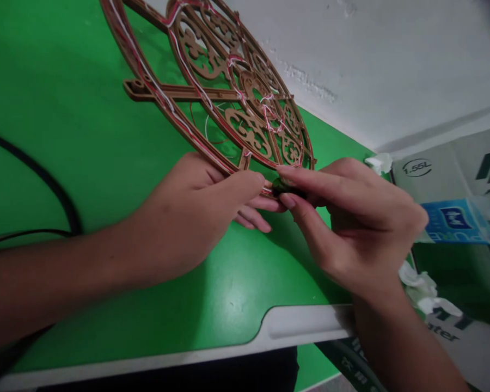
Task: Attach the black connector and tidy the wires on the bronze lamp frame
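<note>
Wooden fretwork disc (228, 92), brown and round with scroll cut-outs, lies on the green tabletop (85, 152) toward twelve o'clock of my view, its near rim pointing down to about five o'clock. I note thin red and white wires (269, 111) threaded along its rim and across its spokes.

At the near rim my two hands meet. My left hand (196, 218) comes in from nine o'clock; its thumb lies on top of the rim and the fingers (255, 218) curl beneath it, so I record the left as clamped on the disc edge. My right hand (355, 223) comes in from four o'clock. Its thumb and forefinger are pressed together on a small dark piece (288, 188) just at the rim, touching the tip of my left thumb. I cannot tell what that piece is, nor whether it is fixed to the disc.

Outward from the hands: a black cable (44, 185) curves over the tabletop at nine o'clock. A white edge strip (294, 329) borders the tabletop at six o'clock. At three o'clock stand cartons of bottled water (453, 179), one marked 1.55L, with crumpled white tissue (420, 288) beside them. A white wall (392, 65) fills the one o'clock area.
</note>
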A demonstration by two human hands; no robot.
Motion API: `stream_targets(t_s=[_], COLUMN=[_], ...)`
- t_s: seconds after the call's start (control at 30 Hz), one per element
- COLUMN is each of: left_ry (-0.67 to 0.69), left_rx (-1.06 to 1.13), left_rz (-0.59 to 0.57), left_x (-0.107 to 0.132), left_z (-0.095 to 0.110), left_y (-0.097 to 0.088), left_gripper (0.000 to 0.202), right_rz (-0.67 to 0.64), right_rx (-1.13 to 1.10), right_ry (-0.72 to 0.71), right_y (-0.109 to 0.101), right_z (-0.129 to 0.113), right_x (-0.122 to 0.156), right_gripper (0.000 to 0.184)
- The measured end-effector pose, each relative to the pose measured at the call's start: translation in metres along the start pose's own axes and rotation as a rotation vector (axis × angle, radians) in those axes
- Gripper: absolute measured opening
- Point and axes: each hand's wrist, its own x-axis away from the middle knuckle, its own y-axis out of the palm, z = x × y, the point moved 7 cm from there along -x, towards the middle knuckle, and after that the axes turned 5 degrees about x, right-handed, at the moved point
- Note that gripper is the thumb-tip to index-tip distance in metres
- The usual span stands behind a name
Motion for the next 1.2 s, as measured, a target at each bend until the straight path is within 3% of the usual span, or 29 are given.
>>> stream_targets(t_s=[0.73, 1.2], left_ry=[0.029, 0.047], left_rx=[0.062, 0.038], left_rz=[-0.025, -0.040], left_x=[-0.001, -0.001], left_z=[0.000, 0.000], left_y=[0.002, 0.002], left_gripper=[0.022, 0.024], right_rz=[0.011, 0.022], right_rx=[-0.167, -0.161], right_ry=[0.254, 0.210], right_y=[0.005, 0.006], right_z=[0.010, 0.008], right_x=[0.006, 0.005], right_gripper=[0.018, 0.016])
